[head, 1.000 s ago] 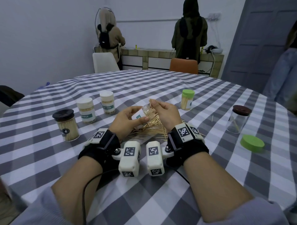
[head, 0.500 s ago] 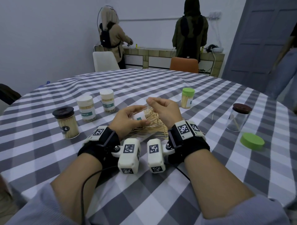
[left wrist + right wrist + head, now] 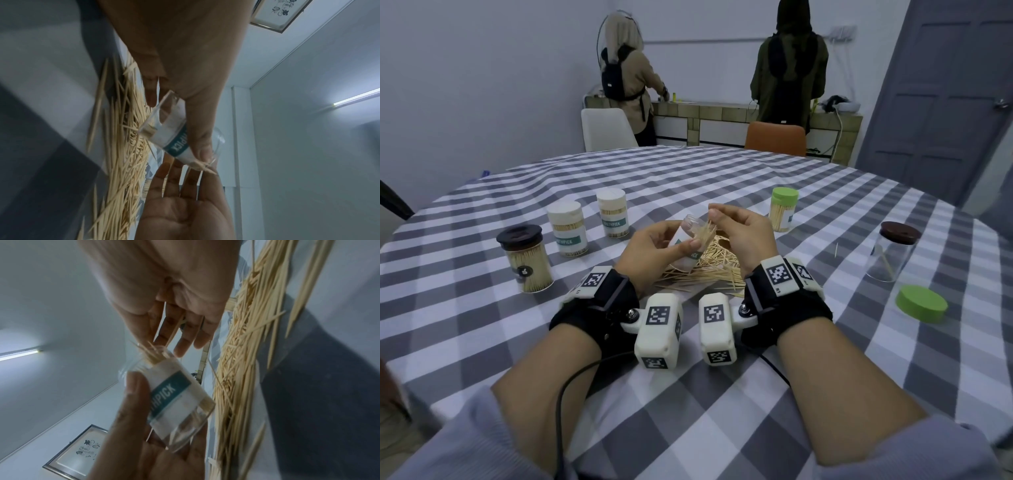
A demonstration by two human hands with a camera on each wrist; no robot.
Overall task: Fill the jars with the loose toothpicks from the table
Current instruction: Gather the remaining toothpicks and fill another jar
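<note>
- Toothpicks (image 3: 709,265) lie in a loose heap on my checked table (image 3: 722,428), right under both my hands
- Table also carries five other jars: a brown-lidded jar (image 3: 525,258) full of picks at far left, two white-lidded jars (image 3: 567,229) (image 3: 613,212) beside it, a green-lidded jar (image 3: 783,209) beyond my right hand, and a nearly bare glass jar (image 3: 893,250) with a brown lid at far right
- Green lid (image 3: 921,303) lies flat by itself, just in front of that glass jar
- My left hand (image 3: 654,253) grips the open jar (image 3: 688,246), thumb across its teal label and fingers curled behind; it is lifted off the cloth and tilted, mouth up and away from me, over the heap
- My right hand (image 3: 743,236) sits at the jar's mouth, fingers bent, with a small bundle (image 3: 707,234) of picks under them, tips already inside the mouth; the right wrist view shows the fingers fairly straight, so I cannot tell whether I am pinching them or only pushing
- One stray pick (image 3: 836,249) lies alone on the cloth, between my right hand and the glass jar
</note>
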